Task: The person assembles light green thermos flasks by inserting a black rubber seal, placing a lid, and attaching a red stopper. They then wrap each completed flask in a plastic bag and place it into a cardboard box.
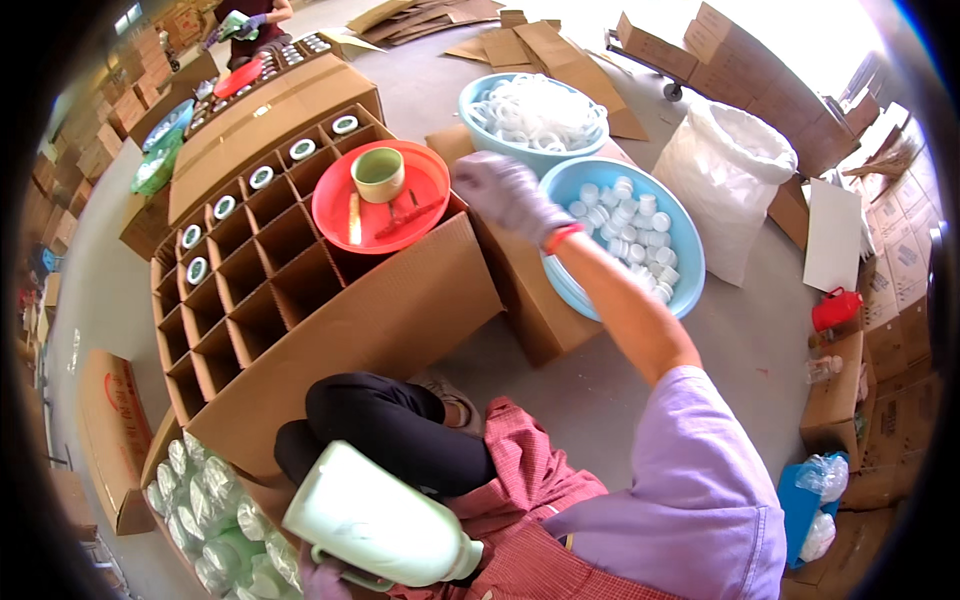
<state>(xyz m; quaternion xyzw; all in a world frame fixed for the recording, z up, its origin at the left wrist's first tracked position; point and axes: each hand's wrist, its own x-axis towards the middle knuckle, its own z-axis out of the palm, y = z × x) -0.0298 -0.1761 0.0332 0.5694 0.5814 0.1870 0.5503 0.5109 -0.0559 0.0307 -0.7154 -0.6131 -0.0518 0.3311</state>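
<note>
Left hand [322, 578]: gloved, gripping the pale green flask [380, 515] by its handle.
Flask position: tilted on its side at the lap, neck toward the right.
Right hand [505, 190]: gloved, fingers curled; cannot tell whether it holds anything.
Right hand's left: red basin [428, 172] on the divided carton [400, 310], containing a green cup [378, 178].
Right hand's right: blue basin [683, 232] of white caps [640, 235].
Behind: white rings [535, 112] in another basin.
Farther right: white sack [725, 175].

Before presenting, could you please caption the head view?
Left hand holds handled pale green jug; right hand near round blue basins.
</note>
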